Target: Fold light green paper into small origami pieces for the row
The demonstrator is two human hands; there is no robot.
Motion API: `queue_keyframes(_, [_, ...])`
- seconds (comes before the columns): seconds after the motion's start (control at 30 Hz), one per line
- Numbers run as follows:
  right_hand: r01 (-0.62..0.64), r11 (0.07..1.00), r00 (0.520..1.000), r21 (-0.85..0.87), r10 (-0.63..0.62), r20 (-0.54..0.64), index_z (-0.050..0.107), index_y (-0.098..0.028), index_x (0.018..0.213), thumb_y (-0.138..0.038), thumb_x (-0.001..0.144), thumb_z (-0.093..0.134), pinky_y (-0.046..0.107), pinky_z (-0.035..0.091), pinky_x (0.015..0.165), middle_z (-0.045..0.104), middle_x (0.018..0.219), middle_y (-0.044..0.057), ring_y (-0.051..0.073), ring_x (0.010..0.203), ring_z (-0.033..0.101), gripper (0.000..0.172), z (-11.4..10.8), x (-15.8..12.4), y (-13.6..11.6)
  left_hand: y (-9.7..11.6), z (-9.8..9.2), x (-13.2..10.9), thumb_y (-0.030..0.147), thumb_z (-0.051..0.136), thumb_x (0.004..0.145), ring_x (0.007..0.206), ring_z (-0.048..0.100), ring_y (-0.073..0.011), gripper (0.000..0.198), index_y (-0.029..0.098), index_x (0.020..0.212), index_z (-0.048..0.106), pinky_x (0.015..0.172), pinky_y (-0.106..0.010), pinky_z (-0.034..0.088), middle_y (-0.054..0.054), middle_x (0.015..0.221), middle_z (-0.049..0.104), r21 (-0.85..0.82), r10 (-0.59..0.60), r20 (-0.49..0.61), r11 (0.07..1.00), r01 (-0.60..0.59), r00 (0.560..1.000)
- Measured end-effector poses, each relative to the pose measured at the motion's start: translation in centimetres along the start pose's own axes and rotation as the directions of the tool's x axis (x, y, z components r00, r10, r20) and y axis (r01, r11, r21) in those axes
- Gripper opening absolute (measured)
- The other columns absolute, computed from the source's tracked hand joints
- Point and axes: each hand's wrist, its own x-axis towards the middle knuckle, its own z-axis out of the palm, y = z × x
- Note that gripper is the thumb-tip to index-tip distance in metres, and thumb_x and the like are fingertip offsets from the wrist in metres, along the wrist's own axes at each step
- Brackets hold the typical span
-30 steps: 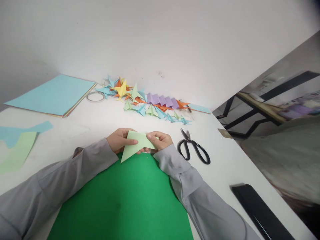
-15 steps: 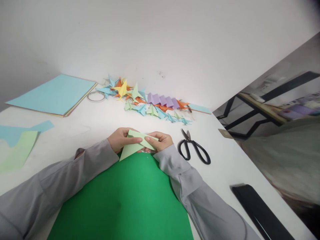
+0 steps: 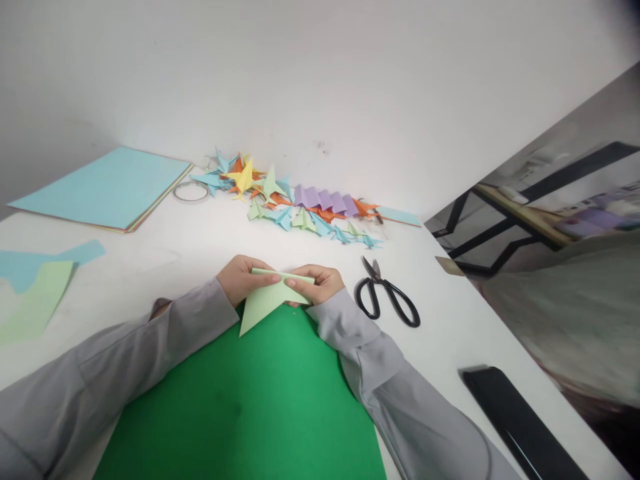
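Note:
A folded sheet of light green paper [image 3: 261, 301] is held between both hands, just above the far end of a green mat [image 3: 240, 400]. My left hand [image 3: 244, 279] pinches its left part, thumb on the near face and fingers behind. My right hand [image 3: 320, 283] grips the right part the same way, its thumb close to the left thumb. The paper's top edge lies nearly level, and one pointed corner hangs down at the left. Scissors [image 3: 383, 287] with black handles lie on the table to the right of my right hand.
Folded paper cranes [image 3: 245, 177] in several colours and a purple pleated paper [image 3: 325, 200] lie by the wall. A stack of coloured paper [image 3: 105, 187], a tape roll [image 3: 191, 192] and green paper scraps [image 3: 43, 300] are at left. A black object [image 3: 520, 420] lies at front right.
The light green paper has turned in my hands: its top edge is now closer to level and its lower left point hangs lower. The upper flap at left has tipped out of sight.

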Motion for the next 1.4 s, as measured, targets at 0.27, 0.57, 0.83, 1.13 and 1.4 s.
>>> queue_keyframes(0.27, [0.008, 0.999, 0.999, -0.051, -0.011, -0.048, 0.064, -0.016, 0.061, -0.037, 0.053, 0.076, 0.023, 0.046, 0.037, 0.059, 0.044, -0.003, 0.012, 0.037, 0.054, 0.025, 0.05, 0.15, 0.24, -0.08, -0.02, -0.02, 0.028, 0.078, 0.046, 0.05, 0.056, -0.0136, 0.028, 0.011, 0.064, 0.068, 0.051, -0.027, 0.043, -0.003, 0.056, 0.065, 0.041, 0.002, 0.025, 0.999, -0.003, 1.0])
queue_keyframes(0.57, [0.191, 0.946, 0.981, -0.261, -0.194, 0.013, 0.065, -0.016, 0.062, -0.036, 0.058, 0.072, 0.024, 0.045, 0.051, 0.064, 0.057, 0.0, 0.012, 0.052, 0.057, 0.021, -0.54, 0.59, 0.65, 0.04, 0.16, 0.0, 0.034, 0.076, 0.048, 0.051, 0.052, -0.012, 0.025, 0.012, 0.059, 0.07, 0.049, -0.025, 0.04, -0.003, 0.055, 0.064, 0.135, 0.08, -0.032, 0.988, -0.075, 0.996])
queue_keyframes(0.83, [0.219, 0.933, 0.975, -0.286, -0.22, 0.027, 0.067, -0.018, 0.062, -0.034, 0.059, 0.071, 0.027, 0.046, 0.06, 0.066, 0.06, 0.001, 0.014, 0.058, 0.058, 0.017, -0.68, 0.77, 0.89, -0.1, 0.16, 0.15, 0.029, 0.077, 0.044, 0.047, 0.051, -0.012, 0.023, 0.012, 0.057, 0.07, 0.046, -0.025, 0.038, -0.003, 0.05, 0.063, 0.081, 0.057, -0.016, 0.995, -0.056, 0.998])
queue_keyframes(1.13, [0.228, 0.928, 0.972, -0.295, -0.232, 0.02, 0.065, -0.018, 0.061, -0.033, 0.06, 0.07, 0.025, 0.044, 0.058, 0.063, 0.058, 0.0, 0.013, 0.056, 0.056, 0.016, -0.62, 0.74, 0.87, -0.01, 0.2, 0.03, 0.03, 0.076, 0.047, 0.046, 0.05, -0.0109, 0.021, 0.012, 0.057, 0.07, 0.046, -0.024, 0.036, -0.003, 0.051, 0.063, 0.051, 0.049, 0.009, 0.997, -0.05, 0.999])
queue_keyframes(1.4, [0.141, 0.97, 0.99, -0.197, -0.14, 0.019, 0.062, -0.017, 0.059, -0.035, 0.057, 0.072, 0.022, 0.038, 0.044, 0.057, 0.048, -0.003, 0.009, 0.043, 0.048, 0.021, -0.34, 0.44, 0.86, -0.03, -0.01, 0.11, 0.025, 0.076, 0.047, 0.048, 0.052, -0.0117, 0.017, 0.013, 0.058, 0.07, 0.048, -0.025, 0.038, -0.002, 0.052, 0.064, 0.134, 0.069, 0.009, 0.989, -0.07, 0.998])
